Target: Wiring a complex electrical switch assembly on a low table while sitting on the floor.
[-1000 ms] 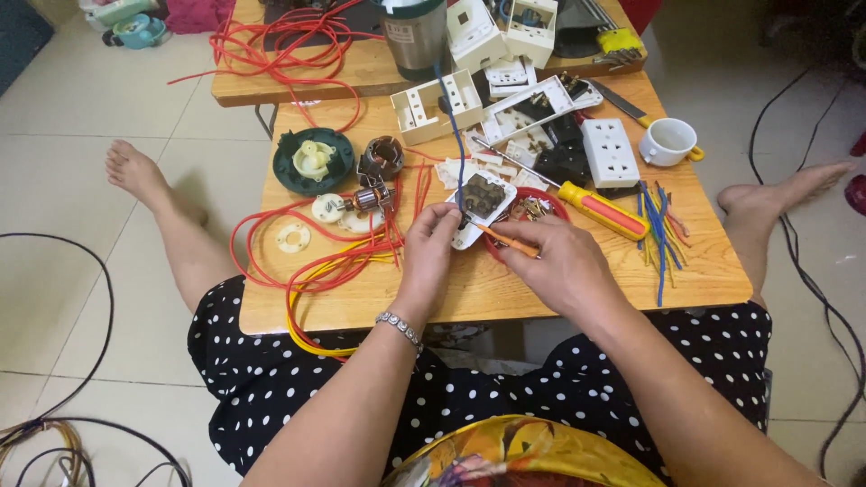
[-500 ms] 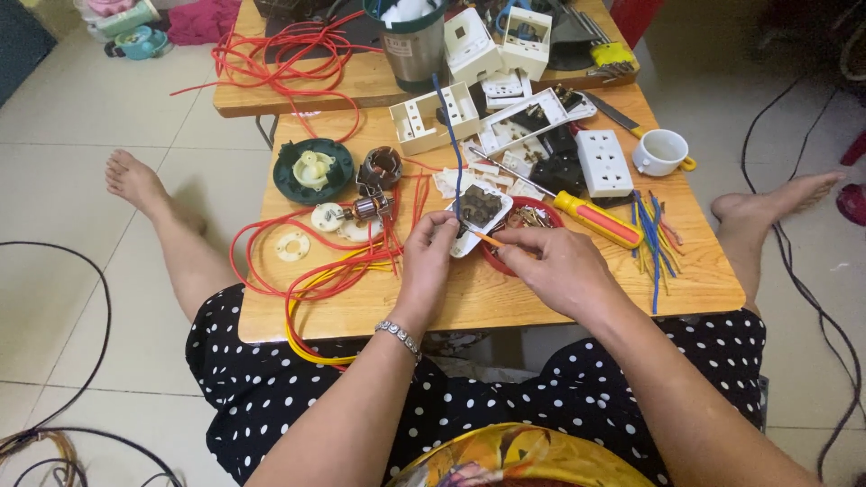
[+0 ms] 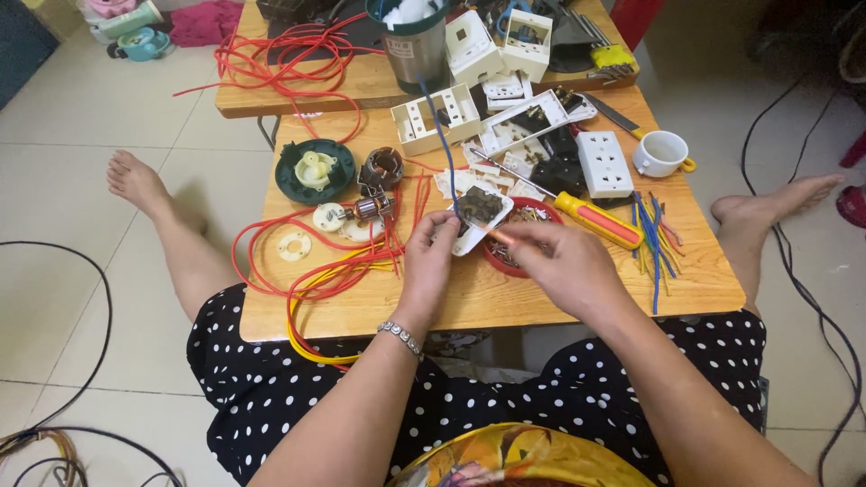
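Beside the red bowl (image 3: 528, 236), left hand (image 3: 431, 261) clamped on a white socket (image 3: 478, 216). Right hand (image 3: 564, 266) pinching a screwdriver (image 3: 502, 238) against it.

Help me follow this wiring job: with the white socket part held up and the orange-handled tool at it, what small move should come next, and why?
Probably seat the tip and turn. The left hand steadies the white socket part above the wooden table, the right hand points a small orange-handled tool at it, and a blue wire rises from it.
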